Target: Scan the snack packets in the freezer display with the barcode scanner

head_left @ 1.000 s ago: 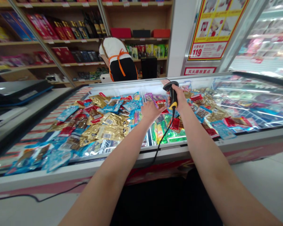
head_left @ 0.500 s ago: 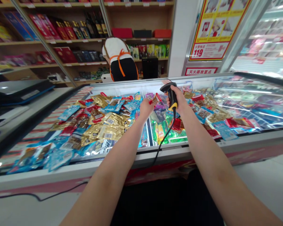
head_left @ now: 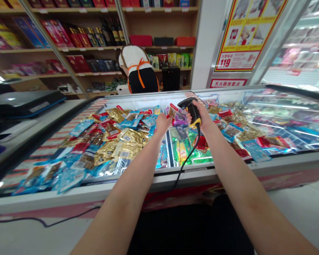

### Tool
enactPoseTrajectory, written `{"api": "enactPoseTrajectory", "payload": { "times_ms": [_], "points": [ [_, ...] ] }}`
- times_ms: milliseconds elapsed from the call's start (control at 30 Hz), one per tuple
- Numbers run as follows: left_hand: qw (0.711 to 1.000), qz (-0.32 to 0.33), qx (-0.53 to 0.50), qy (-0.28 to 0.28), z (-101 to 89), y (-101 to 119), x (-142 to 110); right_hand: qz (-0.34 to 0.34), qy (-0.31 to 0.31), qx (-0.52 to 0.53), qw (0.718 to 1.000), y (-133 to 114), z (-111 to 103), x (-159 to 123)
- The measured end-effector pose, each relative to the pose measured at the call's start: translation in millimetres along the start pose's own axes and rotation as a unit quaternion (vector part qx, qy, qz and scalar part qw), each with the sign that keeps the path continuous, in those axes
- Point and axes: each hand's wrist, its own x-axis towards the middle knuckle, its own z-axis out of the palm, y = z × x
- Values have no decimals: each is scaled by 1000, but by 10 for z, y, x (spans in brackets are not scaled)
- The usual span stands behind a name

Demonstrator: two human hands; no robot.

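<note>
Chest freezer (head_left: 281, 160), near the back edge: my left hand (head_left: 162, 124) has just lifted a red-topped packet (head_left: 172, 111) off the pile (head_left: 130, 148), pinching it. My right hand (head_left: 203, 117) is clamped on the scanner (head_left: 191, 111), the hands almost together.

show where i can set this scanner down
The grey counter has a free strip between the dark device and the freezer's left rim; striped lining shows beside the packets. It's crowded around your left hand and right hand.
</note>
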Motion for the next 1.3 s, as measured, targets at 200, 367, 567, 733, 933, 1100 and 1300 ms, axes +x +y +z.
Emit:
{"api": "enactPoseTrajectory", "payload": {
  "times_ms": [200,367,567,733,933,1100,1300],
  "points": [
    [1000,-12,3,-5,-6,0,5,-2,-8,-2,1000,-3,16,4],
    [1000,-6,6,-4,-1,-10,6,-9,-7,-5,1000,15,9,21],
    [1000,0,11,-2,-4,10,-11,12,-11,10,1000,24,1,41],
    [1000,-3,17,-4,-22,38,-37,12,-12,16,1000,32,-2,70],
    [1000,-6,17,-5,-31,51,-56,10,-13,21,1000,36,-15,90],
    [1000,-2,18,-9,-27,48,-53,13,-14,26,999,28,0,70],
    [1000,1,20,-12,-24,50,-52,4,-6,10,1000,35,19,57]
  ]
}}
